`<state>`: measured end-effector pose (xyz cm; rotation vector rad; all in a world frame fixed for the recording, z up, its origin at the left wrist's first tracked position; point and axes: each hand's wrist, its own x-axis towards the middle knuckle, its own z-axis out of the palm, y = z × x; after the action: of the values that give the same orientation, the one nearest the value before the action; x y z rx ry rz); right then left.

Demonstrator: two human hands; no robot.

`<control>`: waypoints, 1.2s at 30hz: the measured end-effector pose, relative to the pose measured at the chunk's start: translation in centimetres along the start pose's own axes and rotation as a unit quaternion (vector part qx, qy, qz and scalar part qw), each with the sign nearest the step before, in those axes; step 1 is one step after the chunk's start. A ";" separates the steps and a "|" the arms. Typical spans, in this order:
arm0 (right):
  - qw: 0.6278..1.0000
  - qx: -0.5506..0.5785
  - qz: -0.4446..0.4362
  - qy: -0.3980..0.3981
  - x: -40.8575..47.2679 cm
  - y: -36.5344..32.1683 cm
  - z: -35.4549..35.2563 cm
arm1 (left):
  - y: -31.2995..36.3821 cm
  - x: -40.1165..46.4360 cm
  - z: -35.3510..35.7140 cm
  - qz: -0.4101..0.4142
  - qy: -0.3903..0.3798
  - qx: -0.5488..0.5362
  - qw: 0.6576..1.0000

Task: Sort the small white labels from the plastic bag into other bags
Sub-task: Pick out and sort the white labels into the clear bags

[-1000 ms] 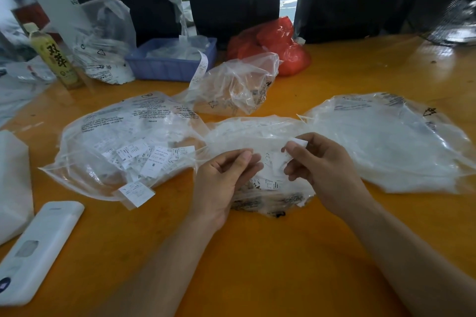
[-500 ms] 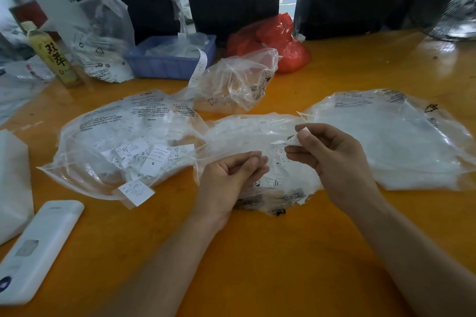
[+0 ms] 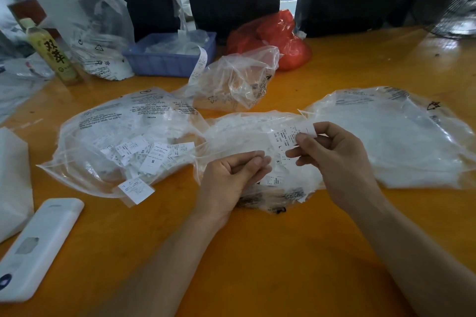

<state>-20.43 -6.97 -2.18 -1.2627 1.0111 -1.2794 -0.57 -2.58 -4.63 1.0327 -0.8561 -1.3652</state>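
Label (image 3: 292,136) marked L pinched in right hand (image 3: 334,159) above middle bag (image 3: 244,134). Left hand (image 3: 231,175) curled, holding nothing visible. Read size first, then drop into matching bag.

On the table (image 3: 257,252), three label bags in a row before me: left bag (image 3: 123,136), middle bag (image 3: 257,134), right bag (image 3: 399,136). My left hand (image 3: 231,177) and right hand (image 3: 334,159) are over the middle bag. Behind it, a crumpled bag (image 3: 237,80); further back, a basket (image 3: 170,59), a bottle (image 3: 51,51) to its left. Remote control (image 3: 38,247) near left.
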 end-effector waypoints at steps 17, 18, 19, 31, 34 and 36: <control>0.954 -0.284 -0.098 -0.021 -0.9 -0.3 0.9 | 0.0 -0.4 0.2 0.022 0.005 0.054 0.998; 0.949 -0.297 -0.099 -0.025 -0.9 -0.3 0.8 | 0.0 -0.4 0.2 0.022 0.012 0.055 0.998; 0.947 -0.306 -0.097 -0.030 -0.9 -0.3 0.7 | 0.0 -0.4 0.2 0.022 0.018 0.057 0.998; 0.936 -0.337 -0.064 -0.082 -0.6 -0.1 0.3 | 0.7 -0.8 0.0 0.048 0.040 0.166 0.984; 0.934 -0.338 -0.065 -0.097 -0.8 0.2 0.7 | 0.7 -0.9 0.1 0.054 0.037 0.168 0.984; 0.945 -0.313 -0.072 -0.066 -0.9 0.2 0.8 | 0.7 -0.8 0.2 0.049 0.041 0.161 0.985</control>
<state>-19.68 -6.08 -2.43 -1.9062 1.3002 -0.9869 -0.61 -1.81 -3.86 1.2665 -1.0738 -1.1147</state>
